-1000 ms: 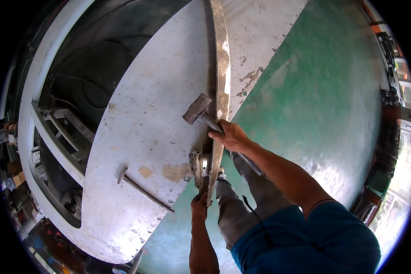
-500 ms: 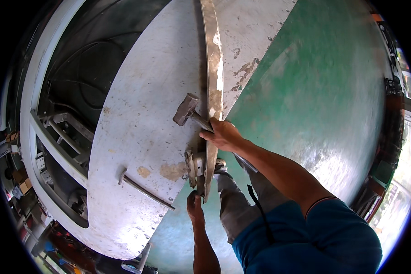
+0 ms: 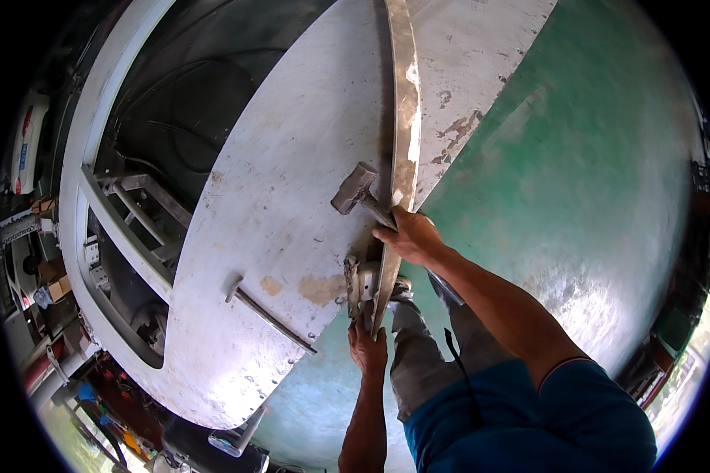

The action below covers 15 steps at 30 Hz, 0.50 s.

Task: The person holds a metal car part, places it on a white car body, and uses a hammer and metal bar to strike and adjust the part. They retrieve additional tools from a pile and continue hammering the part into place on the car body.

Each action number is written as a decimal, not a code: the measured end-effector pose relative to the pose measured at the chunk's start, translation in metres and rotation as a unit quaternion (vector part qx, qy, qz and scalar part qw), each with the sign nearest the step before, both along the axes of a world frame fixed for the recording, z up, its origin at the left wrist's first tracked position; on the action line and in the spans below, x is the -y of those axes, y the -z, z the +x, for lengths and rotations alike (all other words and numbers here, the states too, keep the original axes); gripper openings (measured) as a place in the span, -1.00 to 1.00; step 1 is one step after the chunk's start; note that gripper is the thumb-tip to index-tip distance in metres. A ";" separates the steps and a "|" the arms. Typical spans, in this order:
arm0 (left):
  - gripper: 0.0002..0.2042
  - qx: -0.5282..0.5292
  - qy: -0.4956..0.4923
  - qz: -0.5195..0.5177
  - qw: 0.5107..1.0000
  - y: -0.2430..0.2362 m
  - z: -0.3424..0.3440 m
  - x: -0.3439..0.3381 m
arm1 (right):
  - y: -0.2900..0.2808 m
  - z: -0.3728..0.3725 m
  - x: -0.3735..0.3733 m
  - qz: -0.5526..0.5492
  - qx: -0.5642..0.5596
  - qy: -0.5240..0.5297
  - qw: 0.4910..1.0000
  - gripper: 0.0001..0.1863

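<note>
A long, curved metal strip (image 3: 406, 102), beige with worn white paint, stands on edge across a worn white metal panel (image 3: 292, 150). My right hand (image 3: 415, 236) is closed around the handle of a sledgehammer (image 3: 355, 188) beside the strip; the hammer's block head lies over the panel, left of the strip. At the strip's near end sits a worn metal bracket (image 3: 364, 282). My left hand (image 3: 368, 348) reaches up from below, its fingers closed about the strip's near end by the bracket; part of that grip is hidden.
A thin-handled hammer (image 3: 272, 315) lies on the panel to the left. Beyond is a white frame (image 3: 126, 232) with dark openings, cables and metal bars. The green floor (image 3: 576, 173) spreads to the right. Boxes (image 3: 54, 280) and a white car (image 3: 30, 146) are at the far left.
My left hand has moved up from just below the strip's near end onto it. The whole view has shifted, so things appear further right. The right hand keeps hold of the sledgehammer.
</note>
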State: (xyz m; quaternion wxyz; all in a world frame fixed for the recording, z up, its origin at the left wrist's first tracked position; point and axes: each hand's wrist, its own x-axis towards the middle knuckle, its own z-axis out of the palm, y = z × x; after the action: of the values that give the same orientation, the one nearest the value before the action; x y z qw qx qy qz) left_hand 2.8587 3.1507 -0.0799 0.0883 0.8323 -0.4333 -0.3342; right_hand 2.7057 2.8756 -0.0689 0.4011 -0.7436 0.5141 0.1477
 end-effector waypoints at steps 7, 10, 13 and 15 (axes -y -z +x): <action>-0.52 0.077 0.048 -0.032 0.995 -0.007 -0.008 0.017 | 0.004 0.001 0.001 0.014 0.026 0.037 0.999 -0.54; -0.65 0.101 0.056 -0.027 0.993 -0.007 -0.012 0.023 | -0.009 0.008 0.002 0.050 0.059 0.181 0.980 -0.67; -0.65 0.079 0.003 -0.016 0.997 -0.002 -0.018 0.033 | -0.014 0.006 0.001 -0.026 0.110 0.159 0.981 -0.60; -0.65 0.092 -0.023 -0.023 0.995 -0.004 -0.023 0.036 | -0.006 0.005 0.000 -0.007 0.114 0.205 0.972 -0.52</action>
State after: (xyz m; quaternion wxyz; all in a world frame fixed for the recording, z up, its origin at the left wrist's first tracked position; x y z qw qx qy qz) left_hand 2.8353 3.1148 -0.0762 0.0755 0.8672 -0.4277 -0.2439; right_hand 2.7111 2.8761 -0.0625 0.4734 -0.6373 0.6075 -0.0273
